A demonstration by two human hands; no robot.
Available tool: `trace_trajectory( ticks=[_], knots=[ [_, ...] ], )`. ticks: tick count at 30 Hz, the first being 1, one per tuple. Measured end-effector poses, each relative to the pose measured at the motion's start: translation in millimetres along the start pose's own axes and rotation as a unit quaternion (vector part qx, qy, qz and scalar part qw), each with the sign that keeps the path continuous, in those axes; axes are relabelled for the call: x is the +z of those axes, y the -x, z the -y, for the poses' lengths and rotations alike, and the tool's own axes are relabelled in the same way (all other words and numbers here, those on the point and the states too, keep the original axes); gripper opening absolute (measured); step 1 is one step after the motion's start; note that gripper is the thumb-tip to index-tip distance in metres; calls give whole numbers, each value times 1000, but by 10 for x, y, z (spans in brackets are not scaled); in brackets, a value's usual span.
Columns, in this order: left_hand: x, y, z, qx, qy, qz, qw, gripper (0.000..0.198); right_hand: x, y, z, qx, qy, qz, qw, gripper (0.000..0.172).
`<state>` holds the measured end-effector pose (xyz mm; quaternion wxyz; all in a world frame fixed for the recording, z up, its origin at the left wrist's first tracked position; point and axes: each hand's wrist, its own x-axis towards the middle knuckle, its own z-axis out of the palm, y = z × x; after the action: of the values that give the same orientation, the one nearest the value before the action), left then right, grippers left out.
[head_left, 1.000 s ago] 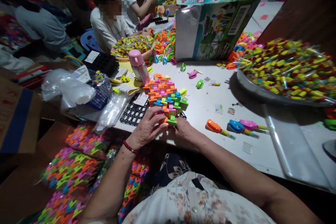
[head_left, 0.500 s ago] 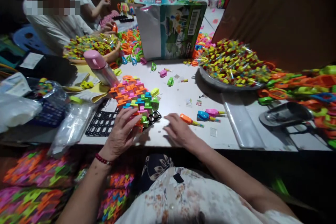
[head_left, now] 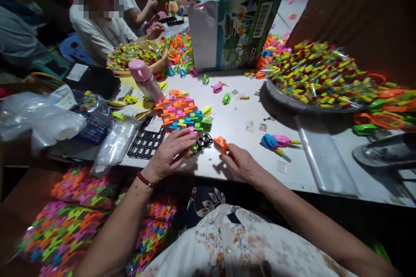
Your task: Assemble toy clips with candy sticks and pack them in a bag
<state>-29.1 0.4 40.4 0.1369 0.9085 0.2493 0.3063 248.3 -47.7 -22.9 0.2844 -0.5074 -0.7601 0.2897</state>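
My left hand (head_left: 173, 151), a dark red bead bracelet at its wrist, lies with stretched fingers across the near edge of a block of colourful plastic toy pieces (head_left: 178, 112). These stand in rows in a black slotted rack (head_left: 146, 140), whose left part shows bare slots. Between the thumb and fingers of my right hand (head_left: 242, 162) is an orange plastic toy piece (head_left: 220, 143), just off the rack's right corner. To the right lie a blue toy piece (head_left: 269, 141) and a pink one (head_left: 281, 140), each with a thin candy-like tube sticking out.
A printed carton (head_left: 237, 30) stands at the back. Small yellow-and-red tubes heap up in a metal basin (head_left: 292, 104). On the left are a pink-capped bottle (head_left: 146, 80) and clear plastic bags (head_left: 113, 143). A clear plastic sheet pack (head_left: 325, 156) lies right. Co-workers sit across, back left.
My right hand has taken the orange toy piece from beside the blue and pink ones and brought it left towards the rack. My left hand stays at the block. The view has turned left.
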Motion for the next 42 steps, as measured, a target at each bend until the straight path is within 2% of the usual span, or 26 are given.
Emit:
trace_trajectory(
  ticks=[3, 6, 9, 12, 19, 23, 27, 32, 37, 40, 42],
  knots=[
    [4, -3, -4, -8, 12, -1, 1000, 43, 310, -328, 87, -44, -69, 1, 997, 15],
    [8, 7, 5, -8, 11, -5, 1000, 41, 545, -564, 60, -94, -91, -11, 991, 21],
    [13, 15, 20, -4, 11, -10, 1000, 42, 647, -656, 7, -110, -95, -13, 989, 31],
    [22, 19, 40, 2, 13, -16, 1000, 43, 645, -670, -33, -106, -85, -2, 991, 39],
    [12, 24, 27, -18, -23, -24, 999, 44, 582, -710, -48, -103, -88, 48, 990, 36],
    [-44, -34, -10, -3, -85, 22, 996, 59, 554, -740, 8, -93, -89, 48, 991, 35],
    [-65, -95, -33, 5, -109, 67, 992, 63, 560, -758, 18, -57, -71, 49, 995, 30],
    [-36, -112, -22, 3, -121, 81, 989, 63, 595, -717, -30, -103, -39, 24, 994, 38],
    [-25, -129, 16, -5, -114, 91, 989, 58, 621, -783, 2, -135, -5, 45, 990, 27],
    [-23, -127, 35, 4, -92, 71, 993, 55, 611, -818, 77, -120, 9, 49, 992, 17],
    [-14, -118, 58, 3, -79, 58, 995, 54, 522, -764, 83, -123, 2, 43, 991, 14]
  ],
)
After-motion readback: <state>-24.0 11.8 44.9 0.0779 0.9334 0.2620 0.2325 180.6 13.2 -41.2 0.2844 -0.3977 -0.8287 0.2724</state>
